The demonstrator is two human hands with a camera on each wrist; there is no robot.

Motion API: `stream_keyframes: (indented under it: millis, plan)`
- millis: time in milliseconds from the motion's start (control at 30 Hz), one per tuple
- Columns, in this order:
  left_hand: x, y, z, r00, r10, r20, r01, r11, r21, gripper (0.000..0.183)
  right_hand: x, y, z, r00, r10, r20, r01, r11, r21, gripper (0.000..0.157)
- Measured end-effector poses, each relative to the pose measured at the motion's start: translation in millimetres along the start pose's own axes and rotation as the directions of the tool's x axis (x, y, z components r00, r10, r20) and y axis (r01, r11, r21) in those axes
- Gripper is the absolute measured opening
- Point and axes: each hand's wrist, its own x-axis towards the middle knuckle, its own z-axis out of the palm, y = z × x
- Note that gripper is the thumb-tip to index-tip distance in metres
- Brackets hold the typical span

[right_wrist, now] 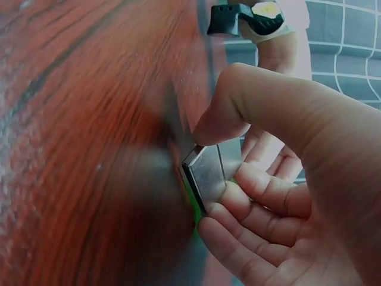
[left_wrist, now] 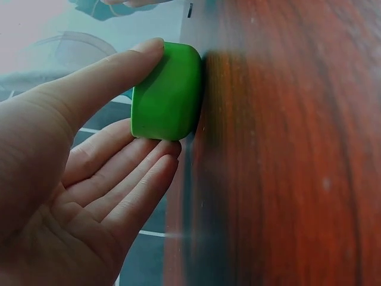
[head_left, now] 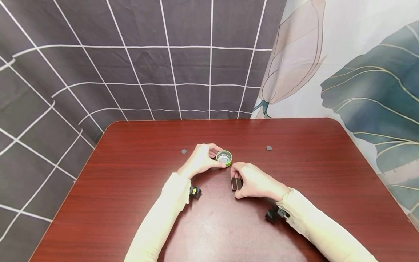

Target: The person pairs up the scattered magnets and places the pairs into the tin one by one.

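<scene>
My left hand point(head_left: 202, 160) holds a small round green tin point(head_left: 228, 163) from its left side, with the thumb on the near rim and fingertips at the far side. The tin is open at the top, and its silvery inside looks bare. In the left wrist view the smooth green wall of the tin point(left_wrist: 169, 92) stands at the tabletop. Just right of it and nearer, my right hand point(head_left: 256, 181) pinches a dark, shiny rectangular block point(right_wrist: 208, 176) between thumb and fingertips. A thin seam crosses the block. Fingers cover part of it in the head view.
Two small grey discs lie on the reddish-brown table point(head_left: 147, 156): one disc point(head_left: 184, 151) beyond the left hand, the other disc point(head_left: 268, 148) farther right. A dark gridded curtain point(head_left: 190, 65) and a leaf-patterned curtain point(head_left: 343, 47) hang behind the table.
</scene>
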Motion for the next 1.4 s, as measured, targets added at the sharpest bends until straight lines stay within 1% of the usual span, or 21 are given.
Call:
stream_keyframes:
  millis: [200,400,667,867,1267,1400]
  plan:
    - [0.7,-0.4,-0.6,1.000,0.014,0.011,-0.014,1.000,0.020,0.044,-1,5,-0.6,1.000,0.000,-0.018,0.001,1.000,0.030,0.044]
    - [1.1,-0.7,-1.5,1.000,0.024,0.015,-0.025,0.999,0.043,0.044,-1,8,-4.6,0.998,-0.013,-0.058,0.017,0.998,0.067,0.043]
    - [1.9,-0.1,-2.4,1.000,0.003,0.028,-0.005,0.999,0.054,0.044,4,10,-13.5,0.996,-0.006,-0.090,0.014,0.996,0.089,0.042]
    - [2.9,0.1,-3.0,0.999,0.004,0.034,-0.006,0.998,0.070,0.045,8,13,-17.6,0.993,-0.008,-0.117,0.021,0.994,0.109,0.041]
    - [2.4,2.2,-3.8,0.999,0.009,0.040,-0.012,0.997,0.072,0.045,11,22,-22.3,0.985,0.007,-0.173,0.028,0.980,0.199,0.042]
    - [2.5,2.6,-3.5,0.999,0.009,0.043,-0.012,0.998,0.069,0.046,12,24,-23.8,0.983,0.017,-0.181,0.026,0.972,0.232,0.043]
